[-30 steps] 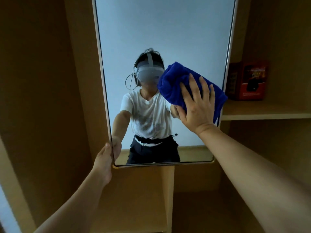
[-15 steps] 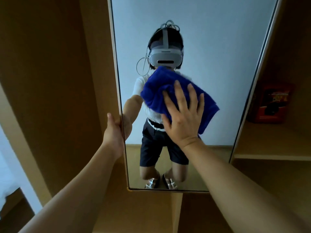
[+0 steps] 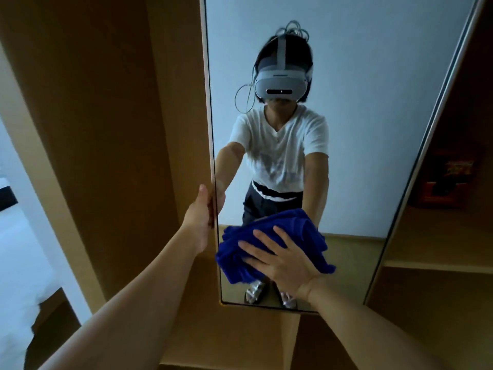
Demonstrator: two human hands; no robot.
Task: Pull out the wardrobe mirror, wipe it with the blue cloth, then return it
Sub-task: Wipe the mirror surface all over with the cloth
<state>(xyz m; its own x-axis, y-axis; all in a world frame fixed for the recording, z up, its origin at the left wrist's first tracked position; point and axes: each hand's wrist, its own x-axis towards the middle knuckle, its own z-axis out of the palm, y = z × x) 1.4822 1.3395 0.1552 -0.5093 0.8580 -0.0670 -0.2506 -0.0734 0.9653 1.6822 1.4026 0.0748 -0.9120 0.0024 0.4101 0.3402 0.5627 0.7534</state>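
We see the mirror [image 3: 360,116] standing upright in front of the wooden wardrobe [image 3: 106,129], its bottom edge near the lower middle of the view. Our left hand [image 3: 201,209] grips the mirror's left edge, thumb on the near side and fingers curled round behind the frame. Our right hand [image 3: 280,260] lies flat with its fingers spread, pressing the bunched blue cloth [image 3: 301,231] against the glass low down, close to the bottom left corner. The cloth touches the mirror and sits just right of the left edge. In the glass we see a person reflected in a white shirt and a grey headset. To the right of the mirror a shelf [image 3: 437,265] holds a dark red box [image 3: 442,180], dim and hard to read.
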